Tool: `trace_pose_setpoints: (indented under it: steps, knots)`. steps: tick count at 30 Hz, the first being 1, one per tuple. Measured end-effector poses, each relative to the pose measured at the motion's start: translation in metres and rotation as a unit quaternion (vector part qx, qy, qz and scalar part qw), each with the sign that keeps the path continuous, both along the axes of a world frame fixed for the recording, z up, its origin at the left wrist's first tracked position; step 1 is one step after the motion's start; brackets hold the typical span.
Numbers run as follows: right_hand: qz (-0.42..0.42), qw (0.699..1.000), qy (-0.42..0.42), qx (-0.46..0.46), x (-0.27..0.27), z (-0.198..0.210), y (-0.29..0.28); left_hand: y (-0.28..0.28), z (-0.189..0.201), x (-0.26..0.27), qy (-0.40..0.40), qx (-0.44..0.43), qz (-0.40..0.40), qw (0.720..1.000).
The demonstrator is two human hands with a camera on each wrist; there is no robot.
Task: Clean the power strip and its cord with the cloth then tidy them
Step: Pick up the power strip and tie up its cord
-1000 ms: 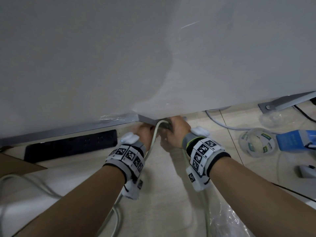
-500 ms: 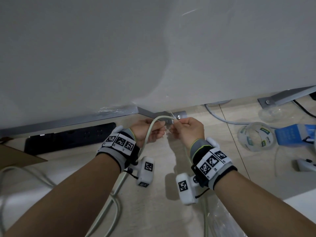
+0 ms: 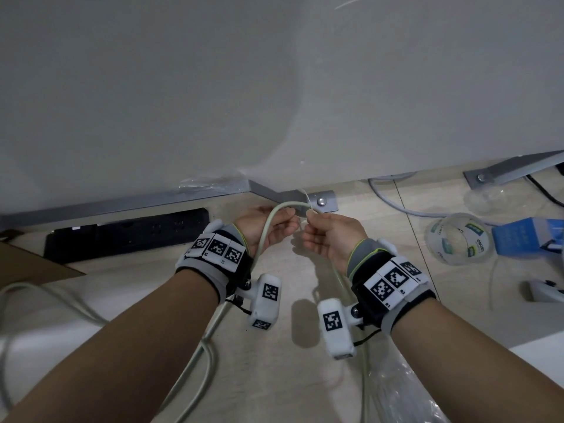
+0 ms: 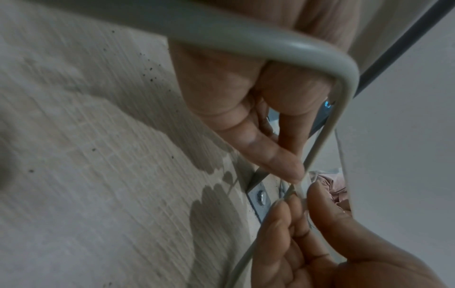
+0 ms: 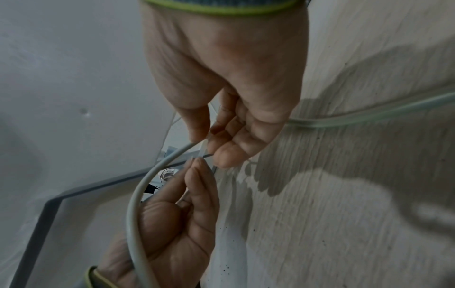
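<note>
Your 2 hands meet just above the pale wood-grain floor point(image 3: 274, 377): your left hand point(image 3: 268, 228) curls around the bend of 1 pale grey round cord point(image 3: 266, 236), and your right hand point(image 3: 331, 236) pinches that cord at its fingertips point(image 5: 229, 155). The cord arches between them, both legs running back toward you. 1 long black power strip point(image 3: 128, 235) lies flat to the left, lengthwise along the grey metal frame point(image 3: 122, 203); 1 clear tape roll point(image 3: 459, 239) sits right.

Both forearms reach forward, the left hand point(image 3: 268, 228) and the right hand point(image 3: 331, 239) meeting fingertip to fingertip, each pinching with curled fingers.
</note>
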State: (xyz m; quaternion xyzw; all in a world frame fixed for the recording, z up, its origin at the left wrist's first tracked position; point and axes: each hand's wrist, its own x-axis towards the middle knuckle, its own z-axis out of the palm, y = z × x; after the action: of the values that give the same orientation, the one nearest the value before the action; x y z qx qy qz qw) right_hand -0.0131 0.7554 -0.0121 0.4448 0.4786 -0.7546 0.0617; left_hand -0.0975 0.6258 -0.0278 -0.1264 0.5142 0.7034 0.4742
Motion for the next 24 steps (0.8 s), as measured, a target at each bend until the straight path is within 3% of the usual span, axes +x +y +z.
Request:
trace_pose_setpoints:
  steps: [9, 12, 14, 16, 17, 19, 22, 24]
  knots:
    - [-0.002, 1.0, 0.018, 0.016, -0.004, -0.002, -0.011, -0.003, -0.002, -0.001, 0.004, 0.03, -0.041, 0.999]
    - [0.04, 0.991, 0.017, 0.128, -0.005, -0.006, -0.015, -0.003, -0.004, -0.001, -0.014, 0.018, -0.047, 0.999]
    - [0.111, 0.947, 0.022, 0.301, -0.005, -0.011, -0.016, -0.003, -0.003, -0.002, -0.01, 0.005, -0.046, 0.999]
    - [0.198, 0.866, 0.034, 0.458, -0.002, -0.01, -0.016, -0.004, 0.002, -0.002, 0.004, -0.008, -0.057, 0.998]
    - [0.227, 0.828, 0.042, 0.512, -0.001, -0.009, -0.015, -0.004, 0.005, -0.002, 0.014, -0.021, -0.069, 0.997]
    - [0.271, 0.781, 0.043, 0.561, -0.003, -0.007, -0.012, -0.006, 0.01, 0.0, 0.033, -0.066, -0.087, 0.993]
    - [0.336, 0.753, -0.026, 0.566, -0.011, -0.005, -0.011, -0.019, 0.016, 0.004, 0.042, -0.134, -0.073, 0.987]
    - [0.339, 0.76, -0.068, 0.55, -0.011, -0.003, -0.012, -0.032, 0.021, 0.012, 0.079, -0.152, -0.065, 0.983]
